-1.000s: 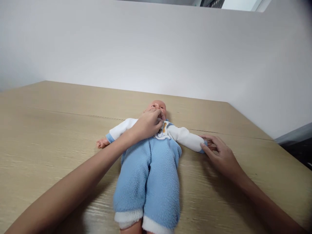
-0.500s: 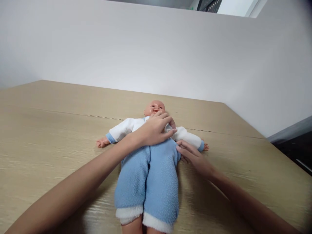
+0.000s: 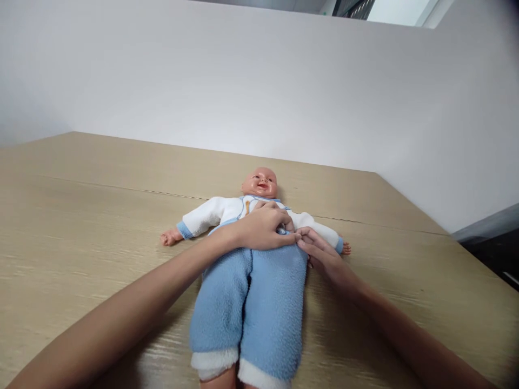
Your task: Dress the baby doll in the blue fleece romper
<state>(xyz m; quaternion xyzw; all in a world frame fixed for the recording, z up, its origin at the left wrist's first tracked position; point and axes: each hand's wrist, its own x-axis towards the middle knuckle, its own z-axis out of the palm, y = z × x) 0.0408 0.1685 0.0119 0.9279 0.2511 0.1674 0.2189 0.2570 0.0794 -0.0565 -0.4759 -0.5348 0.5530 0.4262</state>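
Note:
A baby doll lies on its back on a light wooden table, head away from me. It wears a white fleece top and blue fleece trousers with white cuffs. My left hand rests on the doll's chest with fingers curled, pinching the clothing at the waist. My right hand meets it from the right, fingertips pinched on the same edge of the blue trousers. The doll's arms are spread out to both sides.
A plain white wall rises behind the table. The table's right edge drops off to a dark floor at the far right. A seam runs across the tabletop behind the doll.
My right hand left the doll's far sleeve cuff and came in to the waist. My left hand slid down from the doll's chin to its chest, uncovering the face.

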